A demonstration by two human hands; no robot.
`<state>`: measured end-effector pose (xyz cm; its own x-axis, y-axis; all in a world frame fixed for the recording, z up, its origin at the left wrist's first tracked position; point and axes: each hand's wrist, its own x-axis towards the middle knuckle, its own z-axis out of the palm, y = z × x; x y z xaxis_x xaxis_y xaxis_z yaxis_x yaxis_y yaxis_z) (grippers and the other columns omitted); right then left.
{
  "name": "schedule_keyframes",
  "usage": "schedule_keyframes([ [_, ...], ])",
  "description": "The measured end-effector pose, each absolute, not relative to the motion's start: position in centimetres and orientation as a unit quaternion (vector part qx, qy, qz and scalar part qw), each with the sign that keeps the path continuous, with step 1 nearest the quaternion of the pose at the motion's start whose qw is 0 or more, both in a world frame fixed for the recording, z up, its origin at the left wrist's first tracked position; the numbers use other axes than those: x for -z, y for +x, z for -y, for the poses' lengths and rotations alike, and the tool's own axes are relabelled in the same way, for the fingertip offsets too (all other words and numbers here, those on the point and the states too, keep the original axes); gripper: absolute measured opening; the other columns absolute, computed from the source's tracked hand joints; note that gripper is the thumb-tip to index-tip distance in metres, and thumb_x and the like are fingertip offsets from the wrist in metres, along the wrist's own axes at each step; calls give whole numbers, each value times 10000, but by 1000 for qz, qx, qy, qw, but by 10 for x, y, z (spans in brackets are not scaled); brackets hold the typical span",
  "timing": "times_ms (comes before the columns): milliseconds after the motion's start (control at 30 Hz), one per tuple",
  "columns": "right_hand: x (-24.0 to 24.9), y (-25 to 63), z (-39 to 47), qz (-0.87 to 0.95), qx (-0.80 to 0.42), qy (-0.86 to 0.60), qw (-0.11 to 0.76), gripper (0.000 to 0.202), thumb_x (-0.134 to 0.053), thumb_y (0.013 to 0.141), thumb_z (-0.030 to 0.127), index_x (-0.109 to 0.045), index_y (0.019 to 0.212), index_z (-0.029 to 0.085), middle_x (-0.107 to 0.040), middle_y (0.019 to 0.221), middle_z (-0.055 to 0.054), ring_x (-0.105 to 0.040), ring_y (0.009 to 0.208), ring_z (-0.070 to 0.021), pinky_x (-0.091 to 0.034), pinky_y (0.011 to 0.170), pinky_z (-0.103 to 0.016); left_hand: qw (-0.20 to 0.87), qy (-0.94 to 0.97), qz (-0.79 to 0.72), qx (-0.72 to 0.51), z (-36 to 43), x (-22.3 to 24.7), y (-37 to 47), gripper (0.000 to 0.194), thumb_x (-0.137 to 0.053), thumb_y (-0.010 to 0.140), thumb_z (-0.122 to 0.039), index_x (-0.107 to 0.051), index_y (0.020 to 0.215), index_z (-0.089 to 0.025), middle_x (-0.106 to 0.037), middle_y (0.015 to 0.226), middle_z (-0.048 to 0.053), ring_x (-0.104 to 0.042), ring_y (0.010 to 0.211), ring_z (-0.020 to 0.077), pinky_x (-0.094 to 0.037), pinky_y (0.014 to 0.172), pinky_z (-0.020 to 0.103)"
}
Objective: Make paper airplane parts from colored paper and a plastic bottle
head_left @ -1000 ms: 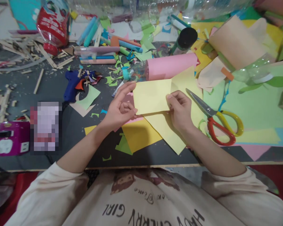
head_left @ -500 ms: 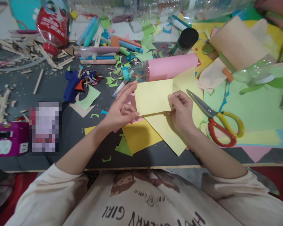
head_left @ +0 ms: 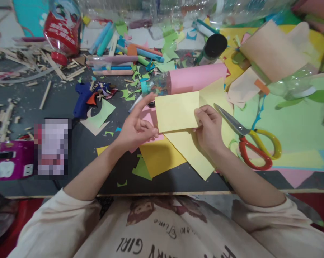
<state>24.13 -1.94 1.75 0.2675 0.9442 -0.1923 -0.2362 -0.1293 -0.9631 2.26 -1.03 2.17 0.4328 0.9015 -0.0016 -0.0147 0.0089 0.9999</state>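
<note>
A pale yellow rectangle of paper [head_left: 178,111] is pinched at its right edge between the thumb and fingers of my right hand [head_left: 209,125]. At its left edge is my left hand [head_left: 137,125], fingers apart, with the index finger near the upper corner and the thumb near the lower one. Whether those fingertips touch the paper I cannot tell. Below the rectangle lie a larger pale yellow sheet [head_left: 194,154] and a deeper yellow piece [head_left: 162,157]. Scissors with red and yellow handles [head_left: 242,134] rest to the right of my right hand, blades slightly apart.
A pink-wrapped bottle [head_left: 196,77] lies behind the paper. On the left are a blue glue gun [head_left: 82,98], wood sticks [head_left: 45,95] and a purple box [head_left: 13,159]. Markers [head_left: 104,37], a black-capped container [head_left: 215,44] and a beige-wrapped cylinder [head_left: 272,50] stand or lie farther back.
My left fingers have loosened slightly from the left edge of the paper. My right hand keeps its pinch, and the paper has shifted very slightly right.
</note>
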Motion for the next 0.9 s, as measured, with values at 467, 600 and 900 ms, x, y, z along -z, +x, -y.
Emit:
schedule_keyframes([
  [467,-12,242,22,389,-536,-518,541,513,-839,599,536,-450,572,203,-366,528,86,-305,497,-64,-261,497,-224,614,553,-422,-373,10,-22,27,492,-655,842,-468,-576,1293,-289,-560,1394,105,-532,457,-11,-501,437,148],
  [600,-12,241,25,398,-576,-492,517,514,-847,600,513,-440,560,202,-353,495,90,-277,475,-61,-230,467,-215,613,582,-382,-374,12,-21,27,376,-646,861,-440,-649,1220,-328,-526,1422,75,-541,498,-1,-500,443,164],
  [900,-23,240,21,291,-595,-513,546,489,-853,542,509,-461,575,219,-515,594,56,-474,539,-97,-404,519,-233,501,672,-355,-414,11,-20,23,234,-686,817,-430,-766,773,-214,-713,1136,102,-667,822,168,-506,618,250],
])
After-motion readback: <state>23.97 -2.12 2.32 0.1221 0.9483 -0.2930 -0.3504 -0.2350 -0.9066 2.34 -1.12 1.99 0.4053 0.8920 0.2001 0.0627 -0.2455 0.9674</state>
